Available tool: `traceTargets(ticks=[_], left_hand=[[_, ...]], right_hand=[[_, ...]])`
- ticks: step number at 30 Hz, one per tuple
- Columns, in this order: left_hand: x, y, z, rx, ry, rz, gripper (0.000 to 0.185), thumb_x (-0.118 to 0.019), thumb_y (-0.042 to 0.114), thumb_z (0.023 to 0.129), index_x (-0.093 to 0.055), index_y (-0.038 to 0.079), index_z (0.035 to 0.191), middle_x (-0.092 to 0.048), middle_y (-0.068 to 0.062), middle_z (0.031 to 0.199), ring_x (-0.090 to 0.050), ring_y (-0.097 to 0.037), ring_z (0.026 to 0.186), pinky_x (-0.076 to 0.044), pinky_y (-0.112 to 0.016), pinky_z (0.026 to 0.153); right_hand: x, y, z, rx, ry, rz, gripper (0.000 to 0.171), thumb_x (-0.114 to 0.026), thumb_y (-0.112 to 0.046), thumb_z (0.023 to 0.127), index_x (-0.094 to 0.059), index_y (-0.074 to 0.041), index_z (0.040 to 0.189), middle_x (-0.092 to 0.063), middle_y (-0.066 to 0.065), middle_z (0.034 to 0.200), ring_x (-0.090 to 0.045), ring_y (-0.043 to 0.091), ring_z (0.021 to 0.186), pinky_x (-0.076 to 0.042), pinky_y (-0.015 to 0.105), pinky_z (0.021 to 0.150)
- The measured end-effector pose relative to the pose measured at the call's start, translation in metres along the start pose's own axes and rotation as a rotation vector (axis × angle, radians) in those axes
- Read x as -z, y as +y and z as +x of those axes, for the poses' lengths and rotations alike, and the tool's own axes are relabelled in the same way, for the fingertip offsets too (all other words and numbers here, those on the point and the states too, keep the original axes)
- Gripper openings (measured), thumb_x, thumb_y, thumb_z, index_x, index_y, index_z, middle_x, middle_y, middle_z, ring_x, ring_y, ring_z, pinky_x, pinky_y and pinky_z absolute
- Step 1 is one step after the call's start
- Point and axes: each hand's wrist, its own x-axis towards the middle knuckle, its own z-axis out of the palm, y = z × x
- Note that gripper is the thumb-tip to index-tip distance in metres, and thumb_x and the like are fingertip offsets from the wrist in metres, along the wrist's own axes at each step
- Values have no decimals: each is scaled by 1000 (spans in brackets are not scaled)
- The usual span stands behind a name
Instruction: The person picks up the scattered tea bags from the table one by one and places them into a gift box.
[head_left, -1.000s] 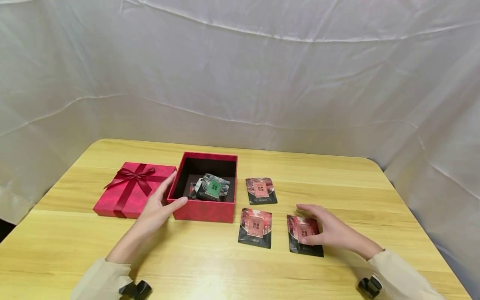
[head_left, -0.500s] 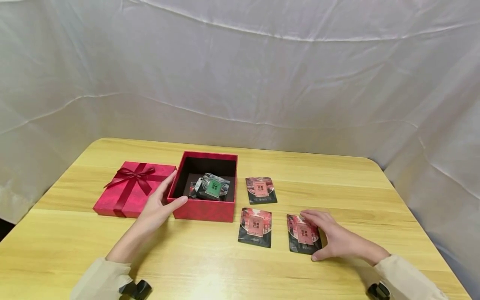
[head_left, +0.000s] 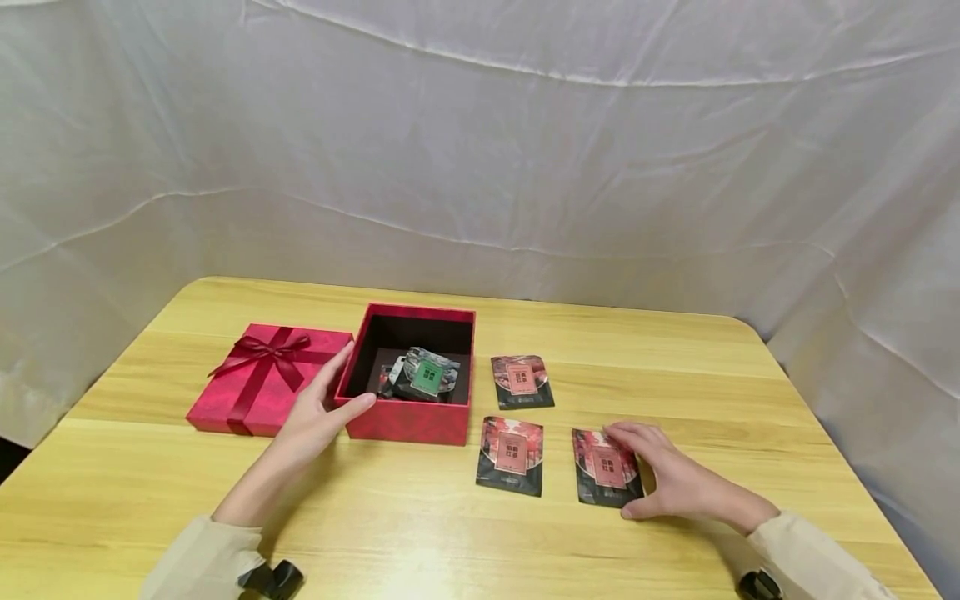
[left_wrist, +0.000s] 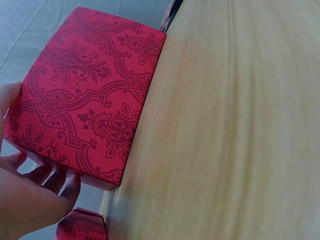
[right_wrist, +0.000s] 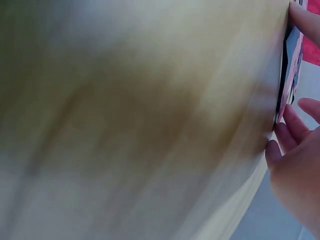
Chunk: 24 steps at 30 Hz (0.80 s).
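right hand: laid on the near-right sachet, fingers lightly bent over its right half, thumb low at its near-right corner; the sachet is touched and pressed flat on the surface, not lifted. in the right wrist view the fingertips are seen at the sachet's edge, the picture being blurred.
near-right sachet: directly under the right grip's fingers, partly covered; its long axis runs near to far, slightly tilted. this hand is much the nearer of the two to it.
middle sachet: just left of the right grip, flat, apart from the near-right sachet, untouched.
left hand: set against the near-left corner of the open red box, thumb along the front wall, fingers straight along the left wall; the box is steadied, not lifted. in the left wrist view the patterned wall is seen with fingers at its lower edge.
box contents: just beyond the left grip's thumb, a loose heap of sachets is seen inside, a green-labelled one on top.
far sachet: beyond the middle sachet, just right of the box, flat.
lid with bow: left of the left grip's fingers, just beside the box, bow uppermost.
backdrop: a white cloth hung beyond the surface.
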Motion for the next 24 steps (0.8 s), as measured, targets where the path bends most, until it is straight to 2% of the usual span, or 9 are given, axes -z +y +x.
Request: traceTargets(ticks=[3, 5, 7, 12, 16, 20, 24], left_hand=[[0, 0, 0, -1, 0, 5, 79, -64, 21, 94, -17, 24, 156, -31, -14, 153, -40, -32, 131, -38, -19, 92], [0, 0, 0, -1, 2, 14, 79, -64, 21, 94, -16, 23, 157, -31, -14, 153, -40, -32, 131, -38, -26, 96], [0, 0, 0, 0, 2, 13, 79, -64, 21, 94, -16, 23, 157, -31, -15, 153, -40, -32, 130, -38, -25, 96], [1, 1, 0, -1, 4, 13, 79, -64, 21, 94, -17, 24, 156, -31, -15, 153, -39, -32, 131, -38, -31, 99], [1, 0, 0, -5, 7, 12, 79, -64, 21, 94, -17, 24, 156, -29, -15, 154, -37, -34, 132, -32, -50, 104], [1, 0, 0, -10, 7, 12, 79, -65, 21, 94, -17, 24, 156, -29, -14, 154, -35, -34, 134, -29, -53, 105], [0, 1, 0, -7, 9, 14, 79, -65, 22, 93, -18, 24, 156, -27, -12, 155, -29, -33, 137, -25, -57, 107]], right_hand=[[0, -1, 0, 2, 12, -2, 92, -88, -29, 65, -44, 1, 140, -40, 19, 139, -35, 36, 124, -35, 62, 94], [-1, -1, 0, 3, 20, 5, 91, -88, -27, 65, -45, 1, 139, -41, 20, 138, -36, 37, 124, -35, 63, 94], [0, -2, 0, -1, 26, 12, 90, -88, -27, 65, -45, 0, 139, -40, 20, 138, -36, 38, 123, -35, 63, 94], [1, -3, 2, 18, 60, 4, 90, -89, -28, 65, -46, 0, 138, -40, 25, 137, -39, 45, 122, -37, 66, 92], [1, -3, 4, 31, 89, -13, 89, -88, -31, 66, -46, -1, 138, -40, 25, 136, -42, 46, 121, -38, 66, 91], [0, -4, 5, 38, 101, -12, 86, -87, -32, 68, -46, -2, 138, -40, 25, 137, -40, 47, 122, -37, 67, 90], [-2, -4, 6, 47, 118, -17, 84, -86, -32, 69, -47, -3, 137, -44, 22, 137, -42, 40, 121, -38, 65, 90]])
